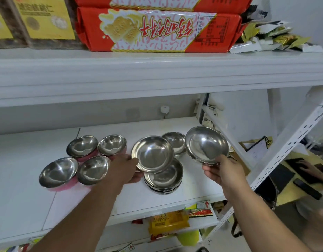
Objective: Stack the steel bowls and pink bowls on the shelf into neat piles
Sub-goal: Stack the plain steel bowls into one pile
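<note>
Left hand point(125, 169) holding steel dish point(152, 154) above stack point(163, 179), right hand point(223, 172) gripping steel bowl point(206, 144)

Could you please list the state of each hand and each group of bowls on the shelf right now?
Left hand: holds a steel bowl, tilted, above the stack.
Right hand: holds another steel bowl, tilted.
Steel stack: nested, upright.
Four pink bowls: separate, unstacked.
Rear steel bowl: standing on the shelf.
</note>
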`<state>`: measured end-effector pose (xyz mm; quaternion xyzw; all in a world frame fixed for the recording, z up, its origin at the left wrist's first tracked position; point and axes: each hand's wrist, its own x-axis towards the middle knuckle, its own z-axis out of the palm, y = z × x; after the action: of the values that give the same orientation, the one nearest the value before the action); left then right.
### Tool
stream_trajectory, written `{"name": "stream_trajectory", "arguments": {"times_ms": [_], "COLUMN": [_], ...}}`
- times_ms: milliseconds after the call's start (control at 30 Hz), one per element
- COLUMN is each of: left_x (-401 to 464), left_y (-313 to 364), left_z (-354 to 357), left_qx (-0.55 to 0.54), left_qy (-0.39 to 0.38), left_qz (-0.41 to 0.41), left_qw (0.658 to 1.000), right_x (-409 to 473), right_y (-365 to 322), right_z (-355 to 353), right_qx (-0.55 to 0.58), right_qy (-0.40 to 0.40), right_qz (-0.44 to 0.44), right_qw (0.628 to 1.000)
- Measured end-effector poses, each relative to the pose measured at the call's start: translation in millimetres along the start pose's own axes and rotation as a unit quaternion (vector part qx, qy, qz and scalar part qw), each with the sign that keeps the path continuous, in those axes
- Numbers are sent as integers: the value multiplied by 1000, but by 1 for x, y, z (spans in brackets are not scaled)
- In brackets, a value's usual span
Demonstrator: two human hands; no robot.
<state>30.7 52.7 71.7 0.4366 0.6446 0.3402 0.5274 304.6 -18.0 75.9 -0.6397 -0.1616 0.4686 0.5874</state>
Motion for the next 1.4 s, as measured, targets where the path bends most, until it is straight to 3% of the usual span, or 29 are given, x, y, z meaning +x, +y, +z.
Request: {"name": "stream_trajectory", "arguments": {"times_ms": [333, 567, 700, 900, 1167, 1400], "left_x": [-15, -9, -10, -9, -5, 17], "left_y": [-10, -13, -19, -29, -35, -9], "left_z": [18, 24, 23, 19, 11, 0], "left_qx": [101, 83, 117, 84, 68, 4], "left_qy": [-10, -23, -17, -11, -15, 38], "left_qz": [10, -28, -13, -5, 0, 42], "left_qw": [995, 996, 993, 996, 998, 998], "right_x": [-23, -21, -20, -20, -18, 8], "right_y": [-10, 1, 8, 15, 22, 17], "right_z": [12, 24, 34, 48, 48, 33], "right_qx": [-10, -82, -134, -183, -217, -216], "right_qy": [-58, -108, -134, -164, -156, -70], "right_qz": [-11, 18, 23, 33, 26, -14], "right_qw": [998, 991, 982, 969, 963, 974]}}
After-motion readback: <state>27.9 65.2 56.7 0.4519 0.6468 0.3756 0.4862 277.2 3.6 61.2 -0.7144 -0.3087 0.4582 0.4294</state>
